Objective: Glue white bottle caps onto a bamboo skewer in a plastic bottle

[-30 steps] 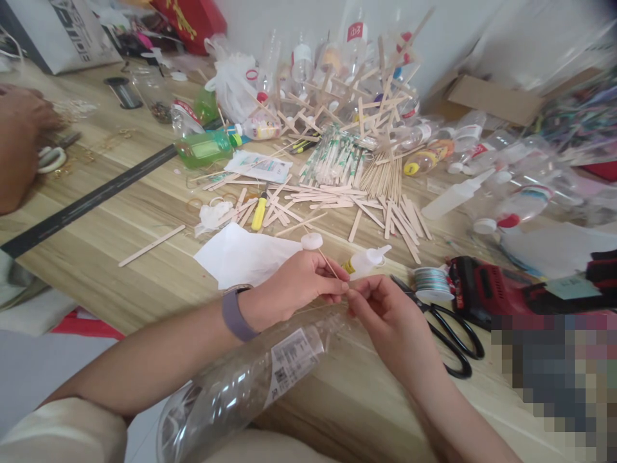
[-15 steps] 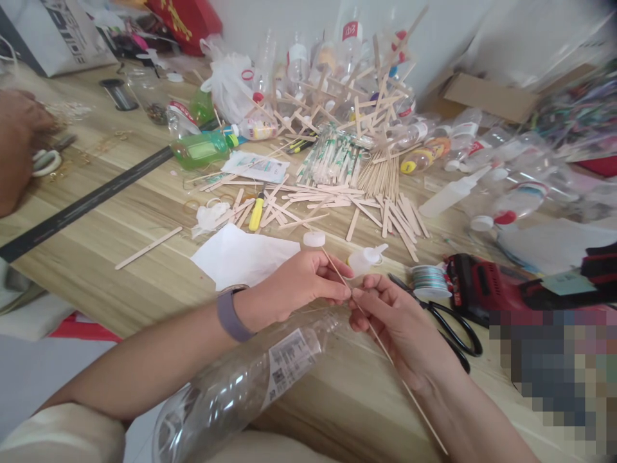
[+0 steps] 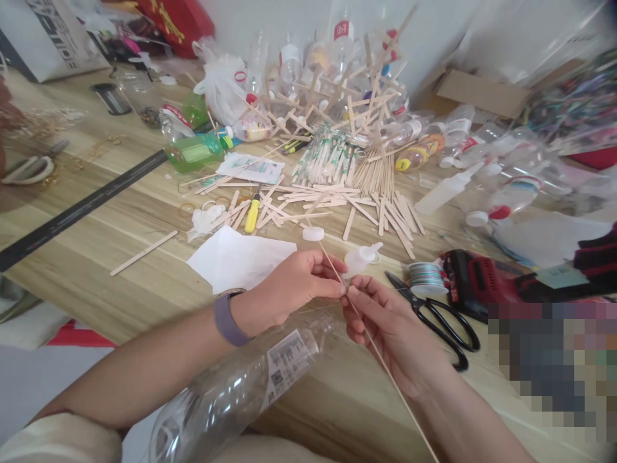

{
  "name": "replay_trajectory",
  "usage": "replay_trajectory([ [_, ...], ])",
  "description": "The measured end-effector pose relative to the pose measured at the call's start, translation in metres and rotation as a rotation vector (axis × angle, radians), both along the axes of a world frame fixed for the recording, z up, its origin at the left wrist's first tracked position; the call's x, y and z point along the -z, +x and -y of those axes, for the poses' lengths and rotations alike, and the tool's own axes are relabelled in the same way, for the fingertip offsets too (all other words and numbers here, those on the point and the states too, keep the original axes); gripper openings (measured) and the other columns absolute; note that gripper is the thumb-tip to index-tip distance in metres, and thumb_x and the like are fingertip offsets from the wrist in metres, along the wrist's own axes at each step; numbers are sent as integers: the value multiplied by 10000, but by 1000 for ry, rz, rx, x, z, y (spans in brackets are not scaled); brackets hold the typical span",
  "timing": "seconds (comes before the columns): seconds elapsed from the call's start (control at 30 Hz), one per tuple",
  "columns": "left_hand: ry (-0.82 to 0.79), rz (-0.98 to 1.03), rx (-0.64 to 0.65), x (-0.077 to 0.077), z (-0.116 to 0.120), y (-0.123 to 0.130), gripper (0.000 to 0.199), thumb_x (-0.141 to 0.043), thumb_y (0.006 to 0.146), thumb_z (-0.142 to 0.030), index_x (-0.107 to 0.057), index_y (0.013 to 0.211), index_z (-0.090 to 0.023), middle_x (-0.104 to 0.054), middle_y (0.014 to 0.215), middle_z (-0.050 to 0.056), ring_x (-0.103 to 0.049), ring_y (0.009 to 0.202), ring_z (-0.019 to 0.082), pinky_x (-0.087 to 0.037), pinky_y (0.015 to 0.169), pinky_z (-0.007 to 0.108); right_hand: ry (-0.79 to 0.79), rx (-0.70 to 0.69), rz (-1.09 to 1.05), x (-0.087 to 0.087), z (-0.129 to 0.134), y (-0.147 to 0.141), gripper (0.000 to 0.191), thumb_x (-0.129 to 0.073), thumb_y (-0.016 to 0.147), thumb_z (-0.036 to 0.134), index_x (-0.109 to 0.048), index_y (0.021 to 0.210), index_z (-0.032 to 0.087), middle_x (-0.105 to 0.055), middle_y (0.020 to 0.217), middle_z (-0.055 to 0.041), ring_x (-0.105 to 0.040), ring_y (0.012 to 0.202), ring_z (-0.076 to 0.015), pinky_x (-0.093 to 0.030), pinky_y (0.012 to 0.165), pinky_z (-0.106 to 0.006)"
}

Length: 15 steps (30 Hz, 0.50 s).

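My left hand (image 3: 308, 276) and my right hand (image 3: 380, 321) meet over the table, both closed on one thin bamboo stick (image 3: 385, 368). The stick slants from the white bottle cap (image 3: 313, 233) down toward the lower right. My fingertips pinch it near its upper part; something small and clear may sit between them, too small to name. Beneath my wrists lies a large clear plastic bottle (image 3: 231, 399) on its side, its neck pointing up and right. A small white glue bottle (image 3: 360, 258) stands just beyond my fingers. Black scissors (image 3: 446, 321) lie right of my right hand.
A sheet of white paper (image 3: 236, 260) and a yellow screwdriver (image 3: 252, 214) lie beyond my left arm. Further back are flat wooden sticks (image 3: 322, 196) and many plastic bottles. A thread spool (image 3: 427, 278) and red power tool (image 3: 475, 283) sit right. Another person's hand (image 3: 9, 119) shows far left.
The view has shifted slightly. My hands still pinch the stick at nearly the same place. The other person's hand at far left has drawn mostly out of view.
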<state>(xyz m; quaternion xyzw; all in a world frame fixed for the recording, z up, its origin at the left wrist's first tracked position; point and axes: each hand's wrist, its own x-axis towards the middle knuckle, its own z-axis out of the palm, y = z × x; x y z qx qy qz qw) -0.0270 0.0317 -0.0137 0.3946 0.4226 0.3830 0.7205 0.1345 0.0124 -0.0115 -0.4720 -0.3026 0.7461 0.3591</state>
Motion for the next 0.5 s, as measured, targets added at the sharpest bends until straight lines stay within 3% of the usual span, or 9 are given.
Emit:
replay_trajectory([
  [0.13,17,43,-37,-1,-2,-2,225,-678,685,-112,-599,893,-147,-619,765,-20,-585,680,96,-426,722,260,-24,-78,56,-3,3,0,310,-705,751,455,-573,832,187,-600,666,35,-371,348,-30,-240,311,-164],
  [0.27,57,12,-88,-3,-3,-4,242,-684,672,-136,-622,906,-148,-609,769,-21,-561,706,92,-414,727,245,-14,-194,113,-7,7,1,366,-616,796,536,-610,836,172,-485,434,74,-239,267,-27,-127,288,-169],
  [0.5,-21,43,-62,-8,-2,-1,261,-663,657,-164,-613,912,-139,-568,714,-27,-483,601,67,-358,591,220,250,-229,362,-3,11,2,439,-523,838,589,-653,914,176,-402,386,97,-241,273,-50,-149,294,-189],
])
